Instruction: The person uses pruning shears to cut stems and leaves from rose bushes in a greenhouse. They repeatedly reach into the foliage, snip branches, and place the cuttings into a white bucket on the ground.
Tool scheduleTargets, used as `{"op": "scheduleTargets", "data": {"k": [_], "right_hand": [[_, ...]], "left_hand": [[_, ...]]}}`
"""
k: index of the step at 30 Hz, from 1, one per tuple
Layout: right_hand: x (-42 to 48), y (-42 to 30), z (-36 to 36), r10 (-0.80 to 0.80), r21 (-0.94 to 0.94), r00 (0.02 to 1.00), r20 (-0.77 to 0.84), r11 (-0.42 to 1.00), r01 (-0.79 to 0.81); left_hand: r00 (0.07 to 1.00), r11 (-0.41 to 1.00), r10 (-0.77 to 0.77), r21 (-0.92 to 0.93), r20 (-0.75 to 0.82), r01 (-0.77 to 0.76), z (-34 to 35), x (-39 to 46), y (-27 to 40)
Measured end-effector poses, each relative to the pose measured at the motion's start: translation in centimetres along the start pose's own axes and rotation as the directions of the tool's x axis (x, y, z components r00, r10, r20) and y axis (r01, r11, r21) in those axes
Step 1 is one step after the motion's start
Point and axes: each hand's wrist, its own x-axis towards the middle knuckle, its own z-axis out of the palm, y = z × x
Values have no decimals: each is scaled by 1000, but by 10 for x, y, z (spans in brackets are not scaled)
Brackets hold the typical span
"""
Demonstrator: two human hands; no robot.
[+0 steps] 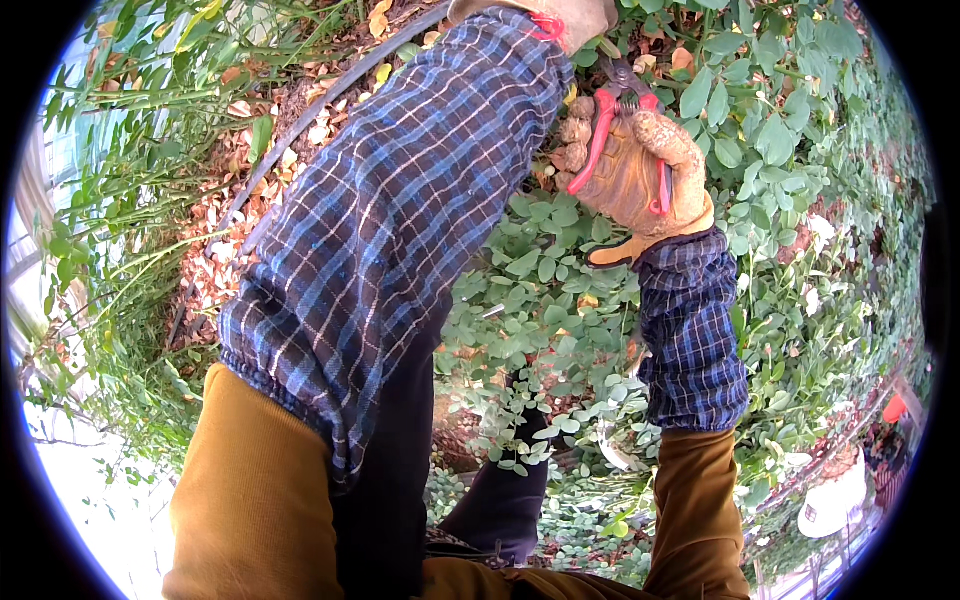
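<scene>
My right hand, in a soiled tan leather work glove, holds a pair of pruning shears with red handles. The handles lie across the palm, spread apart, and the thumb curls over the spring side. The shears' dark blades point away from me among green leaves. My left hand reaches forward in a pale glove with red at the wrist. The top edge cuts off its fingers, so what they touch is hidden. Blue plaid oversleeves cover both forearms.
Leafy bushes grow beneath my arms and along the right. Left of my arm, a dark hose crosses ground strewn with dry leaves. Thin green stems spread at the far left. A white object stands at lower right.
</scene>
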Motion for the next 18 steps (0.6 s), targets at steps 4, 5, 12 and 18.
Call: {"op": "scheduleTargets", "data": {"k": [4, 5, 12, 18], "right_hand": [[9, -7, -4, -23, 58, 1000, -7, 998, 23], [10, -3, 1, -54, 97, 998, -45, 994, 58], [27, 10, 22, -177, 153, 966, -189, 966, 207], [-7, 33, 7, -89, 212, 986, -138, 970, 118]], "left_hand": [[999, 999, 50, 21, -5, -50, -4, -1, -1], [999, 996, 34, 80, 21, -35, -2, 0, 1], [995, 983, -48, 181, 84, 32, 14, 7, 3], [994, 968, -92, 241, 60, 75, -2, 2, -2]]}}
